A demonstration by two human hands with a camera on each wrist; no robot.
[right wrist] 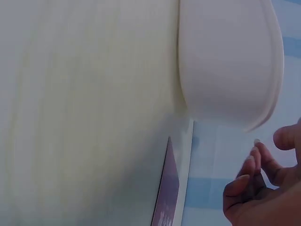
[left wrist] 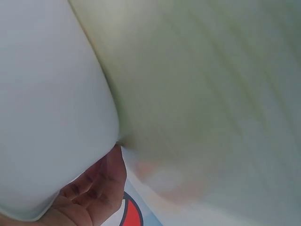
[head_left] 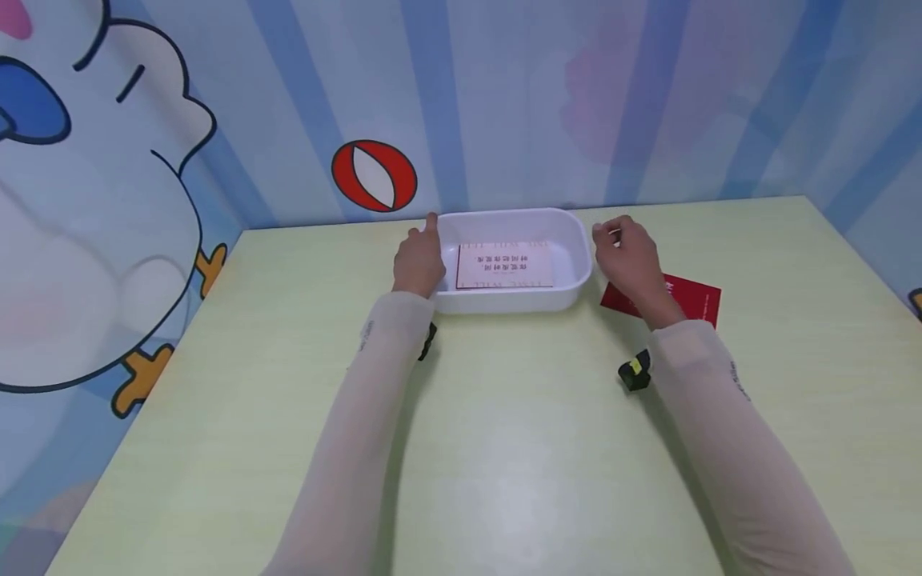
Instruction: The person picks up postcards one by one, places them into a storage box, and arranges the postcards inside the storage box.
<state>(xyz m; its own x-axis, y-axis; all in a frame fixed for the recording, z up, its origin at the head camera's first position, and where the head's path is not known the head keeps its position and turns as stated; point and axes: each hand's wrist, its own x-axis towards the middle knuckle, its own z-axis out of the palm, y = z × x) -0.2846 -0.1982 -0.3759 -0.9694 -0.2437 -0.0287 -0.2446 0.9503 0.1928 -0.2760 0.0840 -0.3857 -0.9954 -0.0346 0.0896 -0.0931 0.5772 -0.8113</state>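
Observation:
A white plastic basin [head_left: 504, 301] sits near the back edge of the table, with a pale printed card [head_left: 504, 266] lying flat inside it. My left hand [head_left: 420, 260] is at the basin's left end, its fingers against the outer wall; the left wrist view shows the fingertips [left wrist: 116, 153] close to the base. Beyond the basin's right end, my right hand [head_left: 630, 254] hangs with loosely curled fingers and holds nothing. In the right wrist view a gap separates it from the basin. Under the right hand lies a red card [head_left: 695, 298], partly hidden.
The pale table [head_left: 519, 448] reaches back to a blue striped wall [head_left: 504, 104]. A cartoon figure [head_left: 86, 264] covers the left wall, and a red and white ball [head_left: 374, 176] is printed on the back one. Black wrist devices [head_left: 634, 373] hang below both forearms.

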